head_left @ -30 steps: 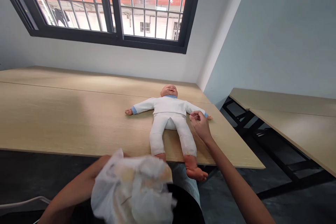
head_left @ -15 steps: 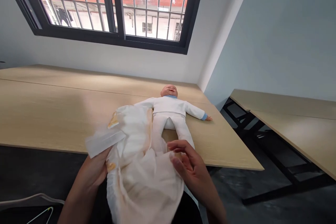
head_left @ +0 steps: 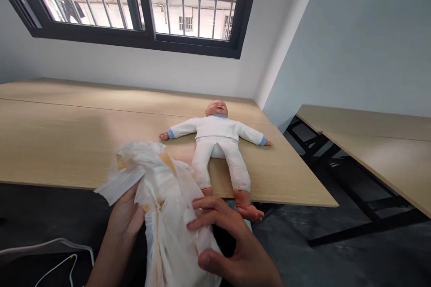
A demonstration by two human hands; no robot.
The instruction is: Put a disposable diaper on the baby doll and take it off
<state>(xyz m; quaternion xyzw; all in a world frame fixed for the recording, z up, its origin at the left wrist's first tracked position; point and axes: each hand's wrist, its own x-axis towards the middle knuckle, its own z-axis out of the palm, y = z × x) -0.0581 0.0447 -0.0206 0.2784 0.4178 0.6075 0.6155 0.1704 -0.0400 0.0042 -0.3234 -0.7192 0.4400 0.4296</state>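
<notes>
An unfolded white diaper (head_left: 171,215) with yellowish tape tabs hangs in front of me, over the near table edge. My left hand (head_left: 126,210) grips its left side, fingers partly hidden behind the material. A whitish strip (head_left: 119,186) sticks out to the left above that hand. My right hand (head_left: 225,237) curls its fingers over the diaper's right side, the thumb lower down at the edge. Just beyond, a baby doll (head_left: 218,143) in a white outfit with blue cuffs lies on its back, arms spread. One bare foot reaches past the table edge; the other is partly hidden.
The wooden table (head_left: 67,143) runs along the wall below a barred window (head_left: 141,4). A second table (head_left: 377,143) with black legs stands to the right, across a gap. Pale cables (head_left: 50,246) lie at the lower left.
The diaper has drawn left and bunched narrower, uncovering the doll's left-hand arm and its legs. My right hand has moved lower and left along the diaper. The view has shifted slightly.
</notes>
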